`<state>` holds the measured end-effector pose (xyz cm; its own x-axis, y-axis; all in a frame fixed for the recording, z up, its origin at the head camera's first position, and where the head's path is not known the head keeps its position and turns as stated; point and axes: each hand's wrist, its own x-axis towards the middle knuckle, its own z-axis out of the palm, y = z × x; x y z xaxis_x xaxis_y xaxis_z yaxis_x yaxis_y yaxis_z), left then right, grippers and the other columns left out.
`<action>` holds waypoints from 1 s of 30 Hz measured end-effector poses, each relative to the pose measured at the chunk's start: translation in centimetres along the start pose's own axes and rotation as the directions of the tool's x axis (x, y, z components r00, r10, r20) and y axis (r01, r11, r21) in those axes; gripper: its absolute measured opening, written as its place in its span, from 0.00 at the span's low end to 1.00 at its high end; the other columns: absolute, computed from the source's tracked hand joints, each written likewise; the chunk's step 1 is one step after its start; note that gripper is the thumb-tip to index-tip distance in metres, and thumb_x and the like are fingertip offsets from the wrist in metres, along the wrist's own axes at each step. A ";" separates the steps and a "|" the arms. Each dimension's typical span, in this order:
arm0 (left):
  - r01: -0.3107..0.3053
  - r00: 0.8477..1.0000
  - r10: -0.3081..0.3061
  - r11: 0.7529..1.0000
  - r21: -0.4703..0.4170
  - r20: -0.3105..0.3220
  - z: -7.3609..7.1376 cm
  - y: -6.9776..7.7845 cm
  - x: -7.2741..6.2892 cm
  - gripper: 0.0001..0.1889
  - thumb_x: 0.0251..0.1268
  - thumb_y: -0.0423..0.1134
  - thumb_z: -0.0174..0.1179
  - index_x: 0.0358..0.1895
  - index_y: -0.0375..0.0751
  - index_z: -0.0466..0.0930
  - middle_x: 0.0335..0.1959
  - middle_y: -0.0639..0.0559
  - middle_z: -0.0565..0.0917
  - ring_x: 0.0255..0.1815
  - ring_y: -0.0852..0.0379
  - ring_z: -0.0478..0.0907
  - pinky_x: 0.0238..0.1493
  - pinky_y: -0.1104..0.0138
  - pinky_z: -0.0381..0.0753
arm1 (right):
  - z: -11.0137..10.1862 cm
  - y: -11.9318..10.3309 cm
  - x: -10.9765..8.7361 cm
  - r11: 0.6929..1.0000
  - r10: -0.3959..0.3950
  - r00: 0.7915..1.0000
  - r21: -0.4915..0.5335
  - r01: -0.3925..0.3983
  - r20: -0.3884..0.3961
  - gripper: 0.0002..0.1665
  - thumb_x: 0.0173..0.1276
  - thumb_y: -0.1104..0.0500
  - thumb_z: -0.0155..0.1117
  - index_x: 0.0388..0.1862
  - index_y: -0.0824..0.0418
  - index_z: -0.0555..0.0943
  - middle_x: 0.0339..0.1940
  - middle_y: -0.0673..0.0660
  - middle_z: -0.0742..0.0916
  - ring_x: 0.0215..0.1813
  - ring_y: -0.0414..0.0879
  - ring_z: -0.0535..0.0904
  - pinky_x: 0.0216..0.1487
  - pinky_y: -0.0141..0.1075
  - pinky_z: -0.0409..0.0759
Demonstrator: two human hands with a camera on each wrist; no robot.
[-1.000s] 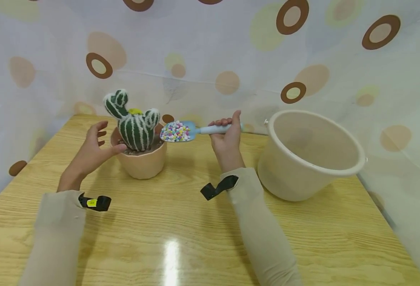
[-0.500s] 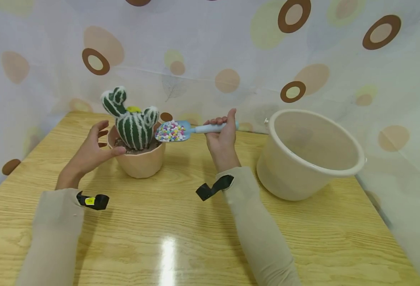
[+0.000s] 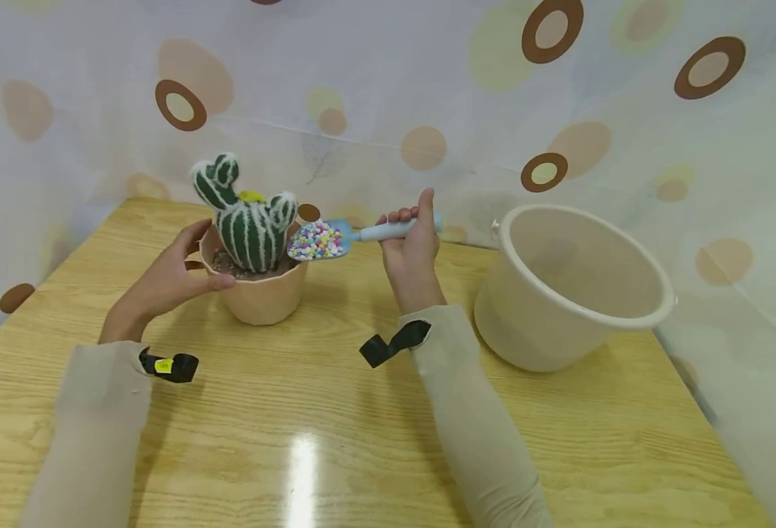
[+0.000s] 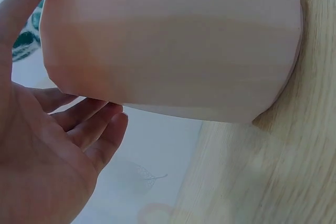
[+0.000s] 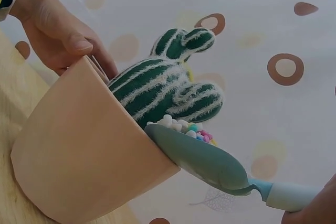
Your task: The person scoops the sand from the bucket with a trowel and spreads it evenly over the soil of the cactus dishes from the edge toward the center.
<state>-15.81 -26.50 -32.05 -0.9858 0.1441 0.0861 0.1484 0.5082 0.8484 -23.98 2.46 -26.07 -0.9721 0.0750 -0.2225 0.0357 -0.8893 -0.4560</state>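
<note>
Wooden table (image 3: 335, 400), beige bucket (image 3: 533, 323) standing on its right side, peach pot (image 3: 265, 302) upright at left, green cactus (image 3: 249, 238) in the pot, left hand (image 3: 170, 275) gripping pot's rim, right hand (image 3: 413, 253) clamped on blue scoop (image 5: 210, 163), scoop tip at pot's rim, multicoloured pellets (image 3: 315, 240) heaped in scoop.

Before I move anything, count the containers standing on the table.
2: the peach pot, at left with the cactus in it, and the cream bucket, at right.
</note>
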 end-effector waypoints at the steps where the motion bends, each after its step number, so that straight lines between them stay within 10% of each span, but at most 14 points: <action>1: 0.004 1.000 -0.004 1.000 0.003 0.004 0.0 0.0 0.0 0.52 0.60 0.39 0.65 0.77 0.40 0.32 0.77 0.37 0.43 0.73 0.34 0.49 0.66 0.43 0.57 | 0.1 0.0 -0.1 1.000 -0.006 1.000 -0.004 0.006 0.008 0.28 0.71 0.47 0.55 0.13 0.55 0.64 0.11 0.48 0.69 0.21 0.41 0.64 0.38 0.34 0.64; 30: 0.075 0.997 -0.074 0.997 -0.029 0.027 0.0 0.4 -0.1 0.52 0.61 0.45 0.65 0.77 0.46 0.33 0.78 0.46 0.42 0.74 0.37 0.49 0.63 0.44 0.65 | 1.6 0.4 -1.0 0.991 -0.070 0.995 -0.110 0.077 0.067 0.25 0.72 0.50 0.56 0.14 0.55 0.67 0.12 0.48 0.72 0.23 0.41 0.68 0.37 0.34 0.69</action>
<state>-15.68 -26.35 -31.72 -0.9916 0.1288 0.0085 0.0715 0.4928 0.8672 -23.41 1.27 -24.67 -0.9855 0.1067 -0.1319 -0.0140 -0.8258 -0.5638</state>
